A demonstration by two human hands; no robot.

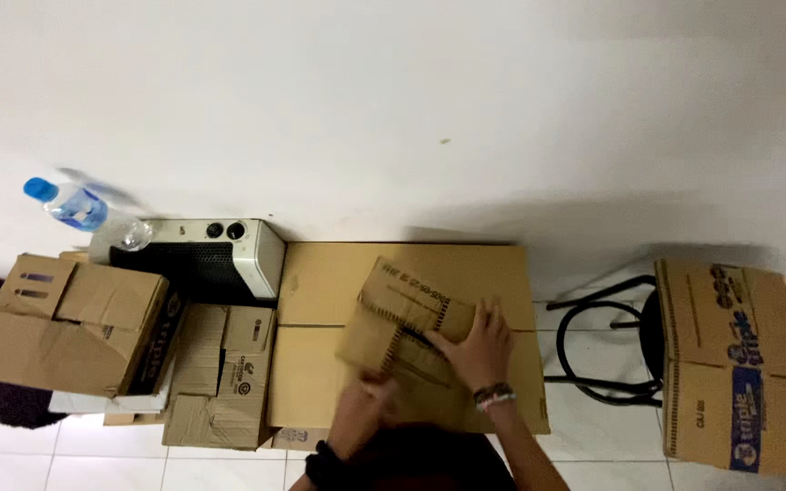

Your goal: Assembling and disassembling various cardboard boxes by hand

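A small brown cardboard box (393,314) with folded flaps lies tilted on a large flat cardboard sheet (320,282). My right hand (477,347), with bracelets at the wrist, presses flat on the box's right side, fingers spread. At the box's lower left edge is my left hand (364,411), blurred, with a dark band at the wrist; its fingers curl against the cardboard, and whether they grip it is unclear.
A white heater (202,250) stands behind the sheet with a plastic water bottle (70,205) beside it. Cardboard boxes (70,323) and flattened cartons (225,377) sit at the left. At the right, a black stool (607,341) stands beside a printed carton (734,364).
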